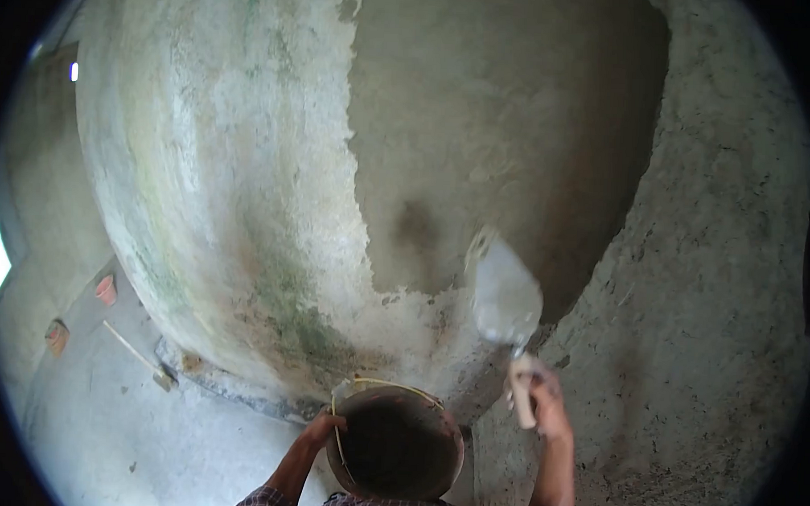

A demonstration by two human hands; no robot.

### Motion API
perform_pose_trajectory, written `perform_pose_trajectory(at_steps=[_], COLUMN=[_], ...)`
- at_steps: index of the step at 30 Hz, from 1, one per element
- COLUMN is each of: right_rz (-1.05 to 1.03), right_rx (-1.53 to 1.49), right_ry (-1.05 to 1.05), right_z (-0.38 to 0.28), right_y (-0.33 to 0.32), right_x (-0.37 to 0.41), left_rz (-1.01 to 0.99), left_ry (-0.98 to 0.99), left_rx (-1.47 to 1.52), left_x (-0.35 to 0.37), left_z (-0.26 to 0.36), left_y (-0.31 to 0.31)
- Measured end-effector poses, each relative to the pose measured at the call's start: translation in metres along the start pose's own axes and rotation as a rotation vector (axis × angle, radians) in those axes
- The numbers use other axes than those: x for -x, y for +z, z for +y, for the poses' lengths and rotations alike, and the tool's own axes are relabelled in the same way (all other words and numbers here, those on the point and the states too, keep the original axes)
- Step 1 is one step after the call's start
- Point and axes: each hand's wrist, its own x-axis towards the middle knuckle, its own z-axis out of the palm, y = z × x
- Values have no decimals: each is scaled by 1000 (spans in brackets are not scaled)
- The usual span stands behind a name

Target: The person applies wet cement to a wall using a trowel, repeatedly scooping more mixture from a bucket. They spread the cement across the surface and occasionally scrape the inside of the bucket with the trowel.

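1. I see the left hand (320, 426) clamped on the rim of the mortar pan (400, 391), low before the wall; I judge it heavy, rigid
2. The right hand (547, 402) is closed round the trowel (508, 301) by its wooden handle, the best hold; stiff blade up at the wet plaster (517, 123)

The right grip (547, 401) closes round a trowel (508, 301), its blurred blade raised above the pan (453, 426) against the grey plaster patch (507, 141). The left grip (323, 424) holds the pan's rim. A stick (134, 352) lies on the floor left of the pan.
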Motion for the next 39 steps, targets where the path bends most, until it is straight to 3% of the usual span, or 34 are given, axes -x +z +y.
perform_pose_trajectory(at_steps=[3, 9, 16, 18, 19, 22, 28, 32, 39], right_rz=[-11, 177, 504, 896, 899, 953, 1046, 1037, 878], right_rx=[-49, 163, 319, 942, 941, 1252, 1533, 1553, 1638], right_ry=[-232, -566, -763, -1178, -1192, -908, -858, -876, -879], right_z=[-69, -190, -289, -301, -307, -314, -308, -303, -303], right_y=[16, 30, 31, 17, 19, 33, 68, 81, 85], right_x=[-43, -117, -217, -263, -272, -287, -316, -317, -294], left_rz=[-12, 54, 34, 16, 11, 28, 87, 60, 14], left_ry=[23, 36, 119, 93, 105, 83, 30, 13, 27], left_rx=[-5, -89, -140, -124, -123, -131, -115, -92, -237], left_x=[-16, -4, -26, -22, -25, -20, -26, -39, -47], left_z=[-9, 15, -2, 2, 4, 10, 12, 20, 30], left_y=[-12, 2, -27, -28, -28, -23, -17, -18, -5])
